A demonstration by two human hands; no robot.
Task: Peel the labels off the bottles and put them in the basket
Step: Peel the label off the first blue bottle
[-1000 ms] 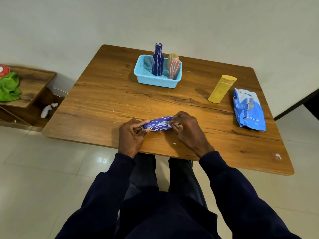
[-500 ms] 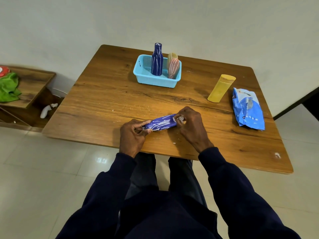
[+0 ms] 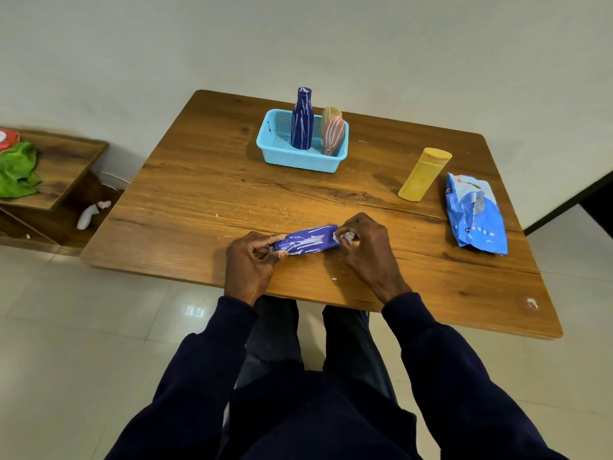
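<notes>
**Bottles:** 4 counted.
- lying blue bottle (image 3: 308, 242), 1
- upright blue bottle (image 3: 302, 122), 1
- pink bottle (image 3: 332, 136), 1
- yellow bottle (image 3: 423, 175), 1

**Tan shape** (image 3: 331, 111) behind the pink bottle: 1, kind not clear.

**Basket** (image 3: 298, 159), light blue: 1.

**White label scrap** (image 3: 345, 235): 1.

**Blue packet** (image 3: 474, 215): 1.

**Hands:** 2.
- left hand (image 3: 248, 263), 1
- right hand (image 3: 366, 247), 1

**Counter** (image 3: 205, 180), wooden: 1.

**Side shelf** (image 3: 66, 161): 1.

**Green cloth** (image 3: 16, 171): 1.

**Small white flecks** on the counter: several, too small to count.
</notes>
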